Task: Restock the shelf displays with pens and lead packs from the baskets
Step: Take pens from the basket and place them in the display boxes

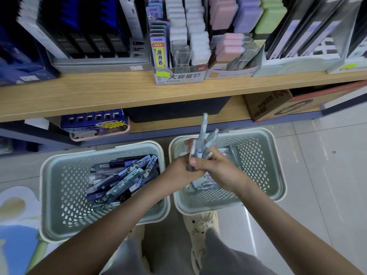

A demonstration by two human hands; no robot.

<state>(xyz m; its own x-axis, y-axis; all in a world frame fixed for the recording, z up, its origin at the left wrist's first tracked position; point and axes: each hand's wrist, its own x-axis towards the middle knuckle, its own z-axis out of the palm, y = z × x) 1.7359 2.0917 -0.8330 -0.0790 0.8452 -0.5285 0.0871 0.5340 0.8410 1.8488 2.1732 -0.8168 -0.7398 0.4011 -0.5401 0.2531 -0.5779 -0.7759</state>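
Above the right-hand basket (pixel 278 155) on a tiled shop floor, a bunch of pale blue pens (pixel 203 135) is held upright between both hands. The left hand (pixel 179 168) is curled round the lower part of the bunch from the left, with its fingertips seen behind the barrels. The right hand (pixel 217 167) is wrapped round the same pens from the right, thumb and fingers closed on them. The upper ends of the pens are fanned slightly apart and pointed toward the wooden shelf (pixel 99 92). A few more pens are glimpsed on the basket's bottom, largely hidden by the hands. The left-hand basket (pixel 46 175), set just beside the first, is filled with a loose heap of lead packs (pixel 123 175) in dark and pale sleeves. On the shelf above, clear and pastel cases are lined up in a display box (pixel 178 77) printed with Chinese characters. A cardboard carton (pixel 268 106) is stored on the lower shelf at right. A beige shoe (pixel 202 225) is seen just below the baskets.
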